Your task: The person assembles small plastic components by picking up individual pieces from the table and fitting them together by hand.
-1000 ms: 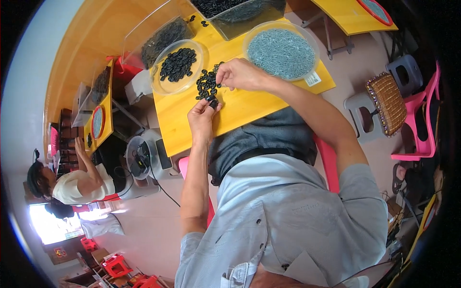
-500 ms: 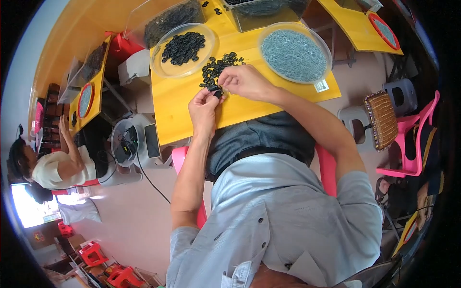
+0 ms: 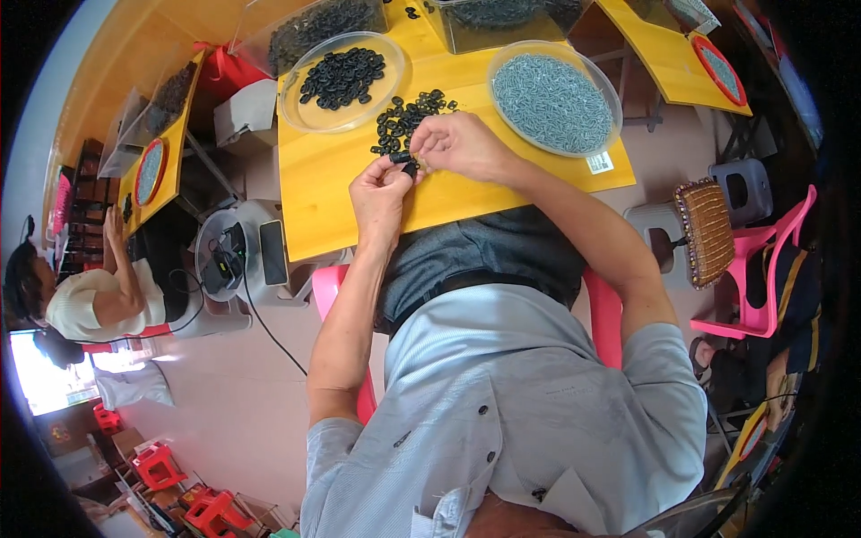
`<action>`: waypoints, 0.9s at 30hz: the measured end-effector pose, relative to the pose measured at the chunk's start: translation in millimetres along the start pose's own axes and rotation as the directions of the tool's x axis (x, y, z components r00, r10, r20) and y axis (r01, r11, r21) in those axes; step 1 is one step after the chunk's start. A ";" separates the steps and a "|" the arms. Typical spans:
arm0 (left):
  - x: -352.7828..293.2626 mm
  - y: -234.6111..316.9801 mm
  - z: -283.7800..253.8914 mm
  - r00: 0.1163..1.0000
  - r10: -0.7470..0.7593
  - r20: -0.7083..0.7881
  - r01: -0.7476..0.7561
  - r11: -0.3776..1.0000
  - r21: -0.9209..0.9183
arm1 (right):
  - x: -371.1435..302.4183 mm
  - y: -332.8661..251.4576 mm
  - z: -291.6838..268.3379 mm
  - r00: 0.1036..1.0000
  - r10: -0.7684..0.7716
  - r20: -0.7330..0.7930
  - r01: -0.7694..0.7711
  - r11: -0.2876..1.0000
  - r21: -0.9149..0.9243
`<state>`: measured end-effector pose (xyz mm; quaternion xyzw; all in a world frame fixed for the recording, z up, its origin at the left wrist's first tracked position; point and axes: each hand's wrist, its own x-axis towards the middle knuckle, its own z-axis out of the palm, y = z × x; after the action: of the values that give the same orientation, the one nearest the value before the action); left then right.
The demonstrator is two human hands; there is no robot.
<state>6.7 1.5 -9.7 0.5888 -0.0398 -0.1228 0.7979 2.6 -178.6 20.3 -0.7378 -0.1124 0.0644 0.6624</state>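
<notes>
My left hand (image 3: 380, 190) is closed, pinching small black plastic pieces (image 3: 401, 158) between thumb and fingers above the near part of the yellow table (image 3: 332, 193). Close against it, my right hand (image 3: 459, 149) has its fingers bent together in a pinch. Whatever sits in that pinch is too small to make out. Just beyond both hands lies a loose heap of small black oval pieces with holes (image 3: 404, 121).
A clear round tray (image 3: 300, 112) of black pieces stands at the back left. Another tray (image 3: 613, 112) at the right holds many silvery screws. Clear bins (image 3: 430, 38) line the far edge. A co-worker (image 3: 108, 300) sits at a table to the left.
The whole view has shifted slightly. Both hands stay close together over the same spot, with the black pieces still in my left hand; its grip has turned a little.
</notes>
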 end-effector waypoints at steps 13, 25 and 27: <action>2.2 -2.6 0.6 0.997 0.048 -0.055 -0.053 0.994 -0.094 | 1.7 -6.0 -12.9 0.993 0.100 0.058 -0.097 0.994 -0.046; 9.0 11.8 -13.7 0.975 0.051 -0.217 -0.104 0.964 -0.244 | 1.8 -30.8 -36.0 0.934 -0.211 -0.288 -0.024 0.767 -0.641; 10.8 11.4 -16.9 0.965 0.023 -0.261 -0.101 0.951 -0.292 | 10.7 -19.5 -36.5 0.940 -0.282 -0.192 0.053 0.678 -0.733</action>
<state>22.4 17.8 -4.8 0.4687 0.0637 -0.0255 0.8807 20.3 -209.2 44.4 -0.9248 -0.0983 -0.1549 0.3332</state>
